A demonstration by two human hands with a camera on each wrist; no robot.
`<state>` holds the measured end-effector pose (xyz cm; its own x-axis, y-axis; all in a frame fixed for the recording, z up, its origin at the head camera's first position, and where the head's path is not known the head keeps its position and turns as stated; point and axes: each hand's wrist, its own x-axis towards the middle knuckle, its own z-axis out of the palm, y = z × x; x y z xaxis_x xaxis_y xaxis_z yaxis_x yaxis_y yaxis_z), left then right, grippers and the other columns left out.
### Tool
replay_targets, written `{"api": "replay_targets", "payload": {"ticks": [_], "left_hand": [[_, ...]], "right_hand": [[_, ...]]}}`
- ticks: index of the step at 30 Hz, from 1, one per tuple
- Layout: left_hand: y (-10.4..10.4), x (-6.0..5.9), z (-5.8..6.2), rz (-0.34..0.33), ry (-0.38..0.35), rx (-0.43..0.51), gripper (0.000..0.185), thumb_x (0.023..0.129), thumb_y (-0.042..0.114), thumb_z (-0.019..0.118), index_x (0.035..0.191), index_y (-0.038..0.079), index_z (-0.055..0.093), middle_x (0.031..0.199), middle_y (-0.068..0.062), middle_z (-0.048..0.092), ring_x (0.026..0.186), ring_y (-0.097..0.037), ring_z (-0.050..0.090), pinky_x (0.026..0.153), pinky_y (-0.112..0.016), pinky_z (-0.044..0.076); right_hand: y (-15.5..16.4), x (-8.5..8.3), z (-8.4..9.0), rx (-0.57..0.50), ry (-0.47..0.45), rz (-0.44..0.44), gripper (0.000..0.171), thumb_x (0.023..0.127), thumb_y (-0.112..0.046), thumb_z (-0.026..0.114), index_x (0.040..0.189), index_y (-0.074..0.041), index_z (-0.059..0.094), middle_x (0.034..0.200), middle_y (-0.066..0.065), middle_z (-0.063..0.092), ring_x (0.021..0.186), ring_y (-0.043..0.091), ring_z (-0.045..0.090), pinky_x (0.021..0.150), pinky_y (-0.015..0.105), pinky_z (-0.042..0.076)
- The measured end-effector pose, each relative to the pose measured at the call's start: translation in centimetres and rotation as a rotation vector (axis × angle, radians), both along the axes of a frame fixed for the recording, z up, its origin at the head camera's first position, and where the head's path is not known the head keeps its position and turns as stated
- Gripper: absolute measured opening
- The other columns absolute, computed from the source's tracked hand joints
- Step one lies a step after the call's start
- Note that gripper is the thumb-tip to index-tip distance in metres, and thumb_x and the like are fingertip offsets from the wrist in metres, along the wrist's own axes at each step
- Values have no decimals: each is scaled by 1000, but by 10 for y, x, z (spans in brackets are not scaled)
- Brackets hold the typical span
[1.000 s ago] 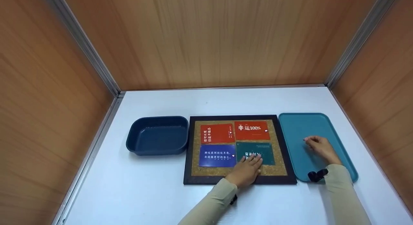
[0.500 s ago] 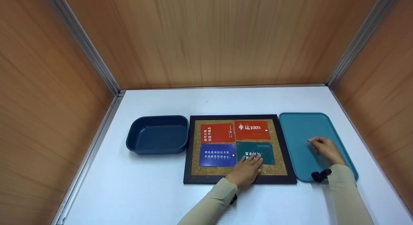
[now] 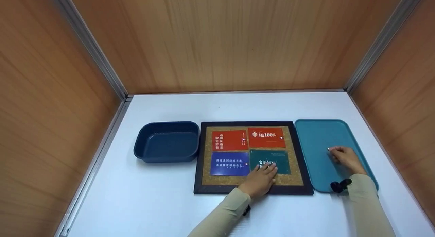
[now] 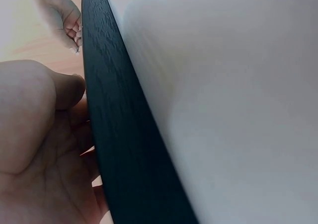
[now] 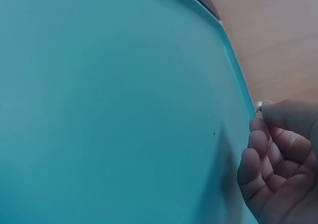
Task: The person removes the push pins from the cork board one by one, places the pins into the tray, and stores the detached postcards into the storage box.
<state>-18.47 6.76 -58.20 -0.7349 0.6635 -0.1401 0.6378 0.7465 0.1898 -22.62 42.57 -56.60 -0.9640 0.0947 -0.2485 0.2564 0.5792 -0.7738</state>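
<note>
Dark green card (image 3: 270, 161), lowest right on the black-framed cork board (image 3: 295, 169), lies pinned flat under the left hand (image 3: 260, 179), fingers spread. Right hand (image 3: 345, 158) hovers over the teal tray (image 3: 312, 135), grip pinching a small pin (image 5: 259, 105).

A cork board (image 3: 253, 189) lies in the middle of the table (image 3: 170, 209). Four cards lie on it in two rows: two cards (image 3: 248, 139) behind, two cards (image 3: 249, 162) in front. A basin (image 3: 166, 145) sits just left of the board, a flat tray (image 3: 316, 141) just right. The left hand (image 3: 260, 179) rests on the front right card; the right hand (image 3: 345, 158) is over the tray.
</note>
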Motion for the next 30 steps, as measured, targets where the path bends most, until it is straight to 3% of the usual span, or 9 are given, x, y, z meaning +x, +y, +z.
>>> {"api": "replay_targets", "payload": {"ticks": [10, 30], "left_hand": [[0, 0, 1, 15, -13, -12, 48, 106, 37, 28, 152, 25, 29, 159, 11, 24, 147, -9, 19, 120, -35, 23], [1, 0, 3, 10, -15, 2, 48, 106, 35, 28, 152, 23, 28, 159, 10, 24, 147, -11, 20, 120, -37, 23]], "right_hand": [[4, 3, 0, 30, -24, -18, 47, 101, -32, 46, 119, 10, 55, 89, 0, 59, 76, 8, 53, 67, 23, 48], [4, 2, -9, -8, -53, -67, 47, 100, -32, 48, 121, 10, 55, 92, -2, 60, 78, 4, 54, 69, 20, 50]]}}
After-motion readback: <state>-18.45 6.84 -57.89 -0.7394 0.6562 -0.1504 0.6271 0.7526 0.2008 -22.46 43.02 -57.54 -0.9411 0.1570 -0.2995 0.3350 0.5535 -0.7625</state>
